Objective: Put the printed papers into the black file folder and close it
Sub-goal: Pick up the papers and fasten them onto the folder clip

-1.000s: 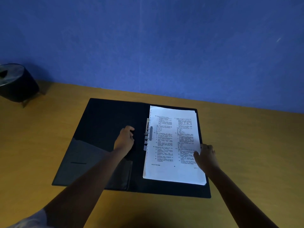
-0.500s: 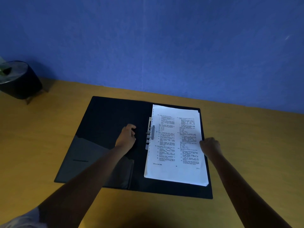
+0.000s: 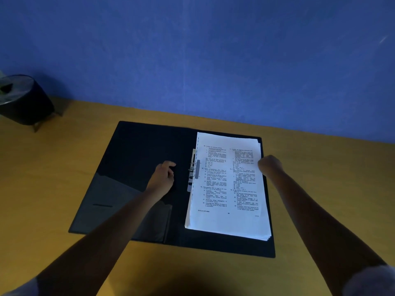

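Black file folder (image 3: 136, 167) lies open flat on the bench (image 3: 42, 178). Printed papers (image 3: 226, 184) sit as a stack on its right-hand leaf, inner edge against the clip mechanism (image 3: 193, 170) at the spine.

Change over the last second: right hand (image 3: 269, 165) has slid from the near part of the stack's outer edge to further up that edge, away from the body. It now looks loosely curled, knuckles up, fingertips at the paper edge; whether it pinches any sheets I cannot tell. Lower corner of the stack shows fanned sheets.

Left hand (image 3: 163, 178) unchanged: half-curled, resting on the folder's inner face just left of the clip, holding nothing.

Judgement: papers are in place; the right hand seems to be squaring the stack. Clip engagement not legible. Closing the cover is not yet begun.
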`<state>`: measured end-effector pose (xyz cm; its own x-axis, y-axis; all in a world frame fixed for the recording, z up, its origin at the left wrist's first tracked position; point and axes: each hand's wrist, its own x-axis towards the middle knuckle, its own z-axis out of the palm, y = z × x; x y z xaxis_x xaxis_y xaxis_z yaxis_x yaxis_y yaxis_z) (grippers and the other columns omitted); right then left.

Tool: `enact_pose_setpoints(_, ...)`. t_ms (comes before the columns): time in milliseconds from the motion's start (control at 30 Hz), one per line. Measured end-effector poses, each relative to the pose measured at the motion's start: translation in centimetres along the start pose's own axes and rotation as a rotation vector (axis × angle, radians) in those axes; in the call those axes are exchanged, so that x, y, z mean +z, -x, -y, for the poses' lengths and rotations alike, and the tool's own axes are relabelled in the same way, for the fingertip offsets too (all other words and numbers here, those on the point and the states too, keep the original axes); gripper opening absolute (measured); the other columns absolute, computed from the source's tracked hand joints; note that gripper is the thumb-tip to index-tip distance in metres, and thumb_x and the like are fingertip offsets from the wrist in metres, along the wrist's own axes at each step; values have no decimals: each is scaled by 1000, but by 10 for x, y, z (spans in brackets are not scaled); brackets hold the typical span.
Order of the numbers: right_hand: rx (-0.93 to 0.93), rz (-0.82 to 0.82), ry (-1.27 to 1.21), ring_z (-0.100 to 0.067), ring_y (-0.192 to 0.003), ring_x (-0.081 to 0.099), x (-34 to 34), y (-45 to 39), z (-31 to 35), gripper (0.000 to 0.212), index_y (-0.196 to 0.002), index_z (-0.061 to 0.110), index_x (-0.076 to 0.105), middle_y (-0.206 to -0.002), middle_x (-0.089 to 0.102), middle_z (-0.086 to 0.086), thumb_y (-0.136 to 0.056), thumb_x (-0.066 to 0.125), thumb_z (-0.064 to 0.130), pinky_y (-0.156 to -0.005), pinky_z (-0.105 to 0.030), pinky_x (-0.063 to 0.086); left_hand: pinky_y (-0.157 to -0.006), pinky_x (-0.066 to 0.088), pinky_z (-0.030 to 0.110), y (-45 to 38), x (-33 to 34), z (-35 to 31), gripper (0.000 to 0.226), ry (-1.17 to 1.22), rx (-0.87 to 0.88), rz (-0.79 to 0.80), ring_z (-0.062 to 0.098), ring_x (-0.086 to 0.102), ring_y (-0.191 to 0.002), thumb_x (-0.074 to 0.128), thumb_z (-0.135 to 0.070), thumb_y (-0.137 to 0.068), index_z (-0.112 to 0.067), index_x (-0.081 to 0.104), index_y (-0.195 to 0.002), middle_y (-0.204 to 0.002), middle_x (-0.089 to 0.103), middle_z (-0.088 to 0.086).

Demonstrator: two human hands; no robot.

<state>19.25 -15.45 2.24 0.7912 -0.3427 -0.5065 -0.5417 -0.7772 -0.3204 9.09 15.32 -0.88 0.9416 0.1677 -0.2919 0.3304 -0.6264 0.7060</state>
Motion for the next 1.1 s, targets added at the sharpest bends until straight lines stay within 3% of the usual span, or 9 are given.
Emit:
enact_pose_setpoints(100,-9,-23,2,-37,-123,49,-3,-6,6,39,-127,-5,50,-132,52,-24,-94,37,11,-74,-28,31,-61,43,23,-1,0,1,39,13,-12,2,20,58,-81,40,-1,-89,-16,47,-123,-102,46,4)
enact_pose_setpoints(233,-10,21,-52,-39,-113,57,-8,-10,14,34,-120,-11,53,-118,60,-26,-93,41,7,-61,-29,40,-62,41,21,-3,-2,4,38,51,-28,30,21,58,-84,41,1,-89,-15,47,-123,-102,49,6)
enact_pose_setpoints(400,-36,9,-76,-33,-73,65,-9,-6,12,22,-72,-2,50,-81,61,-19,-92,44,5,-56,-30,45,-59,40,21,-3,-2,2,38,66,-47,26,20,57,-84,42,1,-88,-13,46,-124,-97,48,3)
enact_pose_setpoints(467,-58,-8,-55,-21,-53,53,-7,0,5,27,-65,1,45,-66,53,-11,-91,44,7,-48,-26,38,-63,42,23,0,-3,-2,37,73,-42,18,23,58,-86,43,0,-89,-11,46,-124,-98,48,6)
enact_pose_setpoints(600,-81,-39,-17,-15,-48,39,-10,19,-5,33,-56,9,38,-57,42,-5,-89,43,6,-43,-23,29,-62,39,16,24,-2,-9,34,-10,70,-65,9,51,-73,47,-4,-90,-11,48,-124,-101,47,4)
enact_pose_setpoints(700,-103,-31,-5,-19,-57,40,-5,48,-23,32,-61,14,38,-62,38,0,-92,43,14,-55,-26,33,-67,39,16,56,3,-10,33,-50,131,-80,7,50,-73,47,-7,-91,-10,49,-124,-101,48,3)
enact_pose_setpoints(867,-185,-43,-29,-26,-68,51,22,104,-69,15,-86,0,59,-80,60,-14,-87,44,4,-48,-24,32,-74,38,14,110,17,-5,33,-69,86,42,8,52,-85,45,-9,-93,-10,51,-125,-109,57,7)
enact_pose_setpoints(967,-166,-79,-19,-28,-84,54,39,121,-86,34,-121,-2,55,-115,58,-23,-90,43,5,-66,-26,39,-73,39,12,125,23,-6,31,-31,35,83,6,51,-89,44,-9,-95,-9,52,-125,-114,59,7)
enact_pose_setpoints(1100,-134,-131,-24,-37,-110,52,53,136,-90,39,-129,-1,48,-126,49,-22,-91,43,7,-88,-39,47,-54,38,7,129,29,-14,28,3,18,136,2,50,-67,41,-8,-95,-7,58,-117,-93,59,0)
